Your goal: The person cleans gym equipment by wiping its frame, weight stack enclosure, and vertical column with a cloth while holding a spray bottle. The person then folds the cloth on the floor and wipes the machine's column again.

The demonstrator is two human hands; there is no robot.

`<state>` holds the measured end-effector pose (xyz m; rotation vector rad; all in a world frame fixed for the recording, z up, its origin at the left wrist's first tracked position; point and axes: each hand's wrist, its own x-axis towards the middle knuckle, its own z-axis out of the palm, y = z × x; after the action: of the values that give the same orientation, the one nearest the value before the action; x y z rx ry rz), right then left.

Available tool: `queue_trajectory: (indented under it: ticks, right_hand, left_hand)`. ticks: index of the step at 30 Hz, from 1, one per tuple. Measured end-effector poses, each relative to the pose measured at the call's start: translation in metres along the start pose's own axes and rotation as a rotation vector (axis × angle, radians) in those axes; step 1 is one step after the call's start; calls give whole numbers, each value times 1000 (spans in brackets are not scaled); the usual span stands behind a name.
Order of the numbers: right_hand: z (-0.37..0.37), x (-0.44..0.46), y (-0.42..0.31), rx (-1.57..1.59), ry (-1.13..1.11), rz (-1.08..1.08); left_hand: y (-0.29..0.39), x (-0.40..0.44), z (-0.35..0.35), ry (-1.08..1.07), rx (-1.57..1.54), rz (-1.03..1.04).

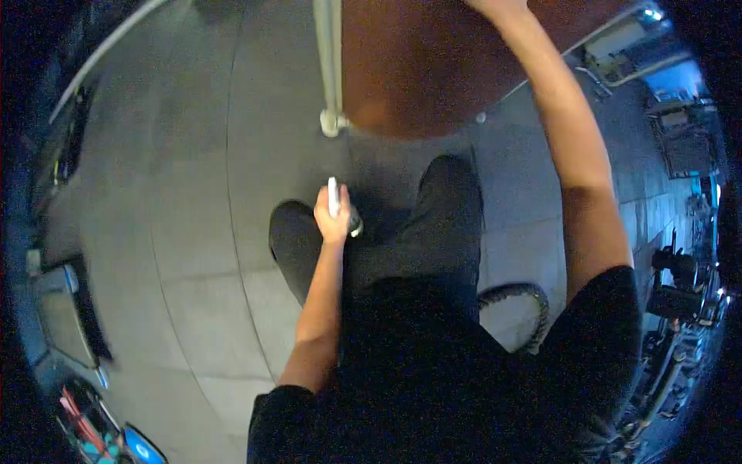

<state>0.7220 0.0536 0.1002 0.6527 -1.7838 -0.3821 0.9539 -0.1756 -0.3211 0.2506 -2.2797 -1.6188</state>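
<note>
My left hand [334,220] is closed around a small white object [333,197] that stands up out of the fist, above my left knee. A rounded grey-and-white part [355,223] shows just beside that hand; blur hides what kind of thing it is. My right arm reaches far forward, and my right hand [502,5] is at the top edge of the view, over a large reddish-brown panel [417,69]. Its fingers are cut off by the frame. A pale pole [328,58] runs along the panel's left side and ends in a white round foot [330,122].
Grey tiled floor [178,193] surrounds my dark-trousered legs. A dark ribbed band [514,292] curves by my right hip. At the lower left lie a flat framed object [69,317] and a container with coloured items [85,425]. Cluttered equipment [680,286] lines the right.
</note>
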Motion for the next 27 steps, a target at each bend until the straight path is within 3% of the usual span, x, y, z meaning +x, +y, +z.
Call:
queue_trajectory:
  ticks: [1, 3, 6, 10, 13, 15, 17, 18, 19, 23, 24, 26, 27]
  right_hand:
    - [5, -26, -30, 567, -137, 263]
    - [41, -89, -73, 39, -273, -1]
    - [84, -183, -132, 107, -414, -102]
    - [119, -262, -198, 179, -523, -339]
    - [162, -347, -247, 252, -483, -585]
    - [179, -407, -280, 223, -704, -780]
    - [177, -430, -291, 118, -668, -993]
    - [167, -412, -289, 124, -761, -953]
    - [168, -408, -289, 318, -833, -784]
    - [126, -340, -219, 454, -865, -664]
    - [116, -314, -188, 573, -790, -570]
    - [85, -240, -116, 463, -449, -543]
    - [54, -179, -74, 417, -446, -497]
  left_hand:
    - [2, -4, 2, 19, -15, -24]
    - [1, -9, 5, 32, -26, -87]
    - [27, -19, -5, 14, -3, -14]
    - [42, -44, -13, -24, 32, -123]
    - [46, -63, -18, -39, 61, -152]
    - [55, -71, -25, -40, 92, -67]
    - [60, -78, -32, -57, 104, -132]
    - [54, -78, -33, -49, 140, -19]
    - [55, -76, -32, -16, 97, -36]
    - [36, -67, -24, -19, 28, -144]
    - [27, -63, -20, -4, -40, -167]
    - [18, -51, -12, 3, -118, -183]
    - [16, -45, -10, 7, -124, -182]
